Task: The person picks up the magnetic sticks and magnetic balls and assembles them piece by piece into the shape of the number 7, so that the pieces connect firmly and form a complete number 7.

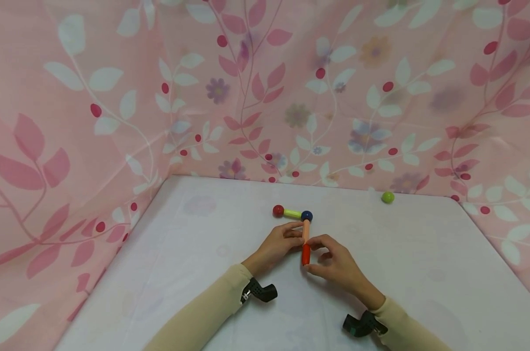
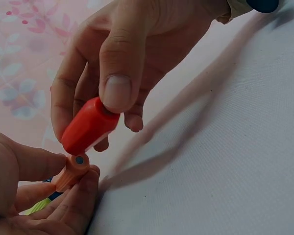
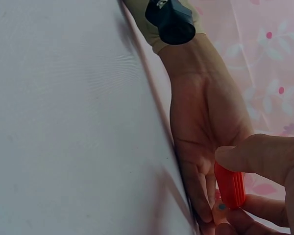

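My left hand [image 1: 275,248] pinches an orange rod [image 1: 306,231] between thumb and fingers. A dark blue ball [image 1: 306,215] sits at that rod's far end, and a yellow-green rod [image 1: 292,213] runs left from it to a red ball [image 1: 278,210]. Thumb and fingertips of my right hand [image 1: 335,263] grip a shorter red rod [image 1: 306,254] by its ends. In the left wrist view the red rod [image 2: 90,126] is tilted, its lower end right at the orange rod's end [image 2: 79,160], where a small grey disc shows. The right wrist view shows the red rod [image 3: 230,187] under my thumb.
A green ball [image 1: 388,197] lies near the table's back right edge. White cloth covers the table [image 1: 181,234]. Pink floral fabric [image 1: 265,97] hangs behind it and along both sides. Each wrist carries a black camera [image 1: 265,292].
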